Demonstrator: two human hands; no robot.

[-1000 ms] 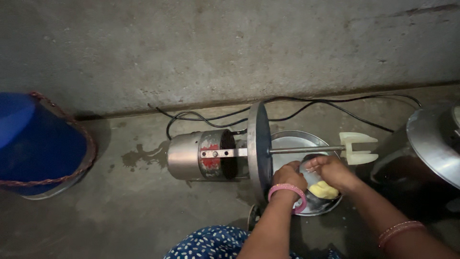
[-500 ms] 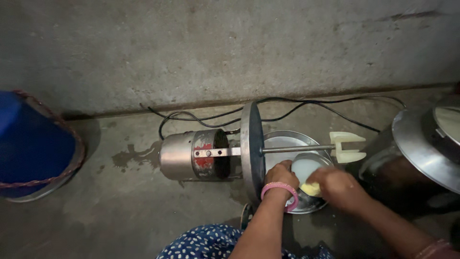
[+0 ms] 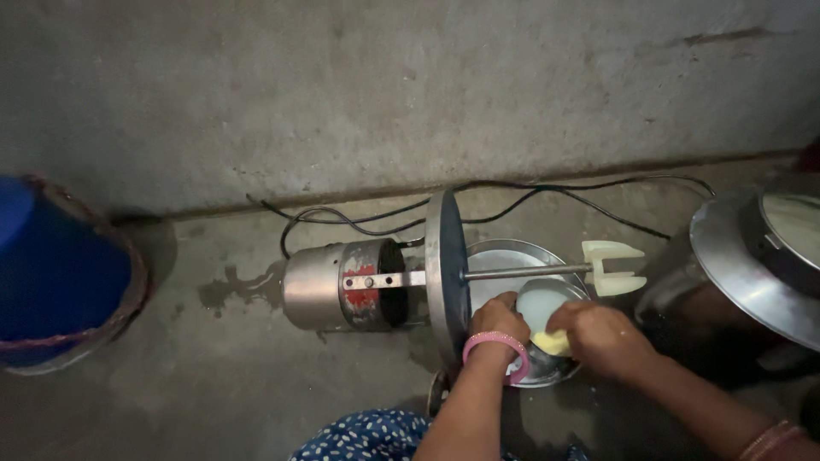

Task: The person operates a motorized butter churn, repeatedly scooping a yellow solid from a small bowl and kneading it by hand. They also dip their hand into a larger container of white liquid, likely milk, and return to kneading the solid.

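A metal churner motor (image 3: 342, 286) lies on its side on the concrete floor, with a round steel lid (image 3: 447, 265), a thin shaft (image 3: 525, 272) and a cream-coloured blade (image 3: 611, 268) at the end. Under the shaft sits a steel plate (image 3: 504, 256) with a small steel bowl (image 3: 540, 307) holding white liquid. My left hand (image 3: 498, 321), with a pink bangle at the wrist, grips the bowl's near rim. My right hand (image 3: 603, 338) presses a yellow lump (image 3: 553, 343) at the bowl's edge.
A blue bucket (image 3: 55, 273) stands at the far left. A large steel pot (image 3: 752, 265) with a lid sits at the right. Black cables (image 3: 359, 224) run along the base of the grey wall. A damp patch marks the floor left of the motor.
The view has shifted a little, so the pot at the right shows more. Both hands have stayed at the bowl, and my right hand has slid slightly over the yellow lump.
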